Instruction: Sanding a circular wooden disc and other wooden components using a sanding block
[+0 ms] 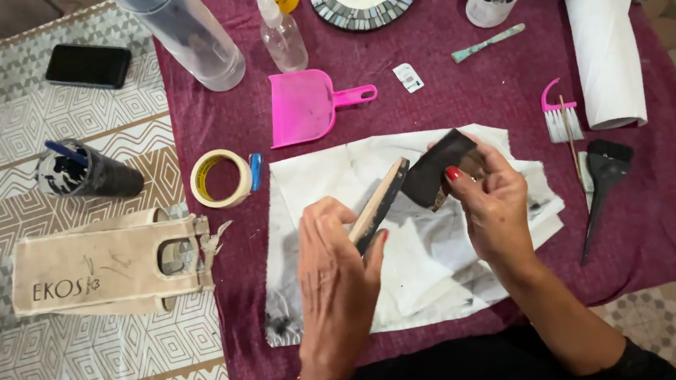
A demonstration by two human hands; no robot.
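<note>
Dark phone screen [88, 66] far left; small white label [408, 77] mid-table.

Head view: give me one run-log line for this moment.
left hand: holds flat wooden piece on edge | right hand: presses dark pad to it | under: stained white paper | nearby: pink dustpan, tape roll

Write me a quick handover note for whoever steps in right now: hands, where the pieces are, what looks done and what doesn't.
Left hand: grips a flat wooden piece, dark face tilted on edge, above the smudged white paper sheet.
Right hand: pinches a dark square pad against the piece's upper end.
Nearby on the maroon cloth: black brush and small pink brush to the right, pink dustpan and tape roll to the left.
Done: one face of the piece looks dark; the paper carries grey stains.
Left: the light edge is bare; the far side is hidden.
</note>
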